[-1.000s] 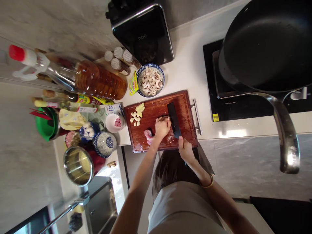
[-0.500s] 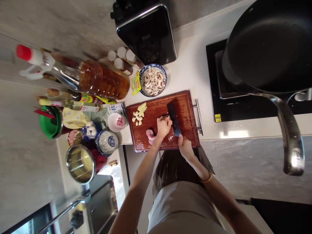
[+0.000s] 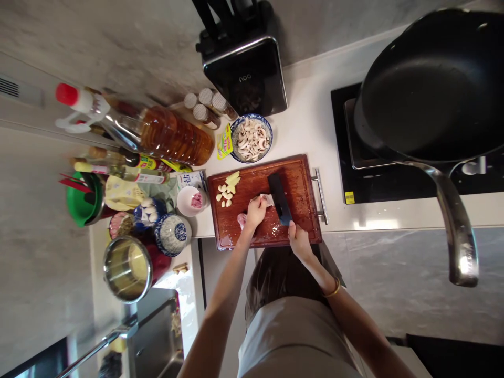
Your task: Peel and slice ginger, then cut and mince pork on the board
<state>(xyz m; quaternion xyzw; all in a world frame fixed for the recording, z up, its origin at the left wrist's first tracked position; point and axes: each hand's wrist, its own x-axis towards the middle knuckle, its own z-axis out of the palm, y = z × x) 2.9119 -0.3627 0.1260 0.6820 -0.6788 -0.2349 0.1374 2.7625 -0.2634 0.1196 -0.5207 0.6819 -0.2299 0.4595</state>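
My right hand [image 3: 300, 240] grips the handle of a dark cleaver [image 3: 280, 198], whose broad blade lies over the right half of a reddish-brown cutting board [image 3: 291, 163]. To the left of the blade, my left hand [image 3: 256, 211] is closed on a pale piece of meat [image 3: 268, 199] that reaches toward the cleaver. Another pink piece of meat [image 3: 241, 220] lies on the board, partly behind my left wrist. Garlic cloves [image 3: 223, 196] and yellowish ginger slices [image 3: 233, 180] sit at the board's upper left.
Sliced mushrooms fill a blue-rimmed bowl [image 3: 271, 137] behind the board. A white bowl [image 3: 185, 207] with pink meat stands left. Oil bottle [image 3: 177, 135], spice jars [image 3: 207, 116] and a knife block [image 3: 252, 79] line the wall. A large pan [image 3: 429, 100] rests on the right stove.
My left hand has drawn a little left, away from the blade, and the pale meat now shows between them. My right hand still holds the cleaver. The view has shifted slightly.
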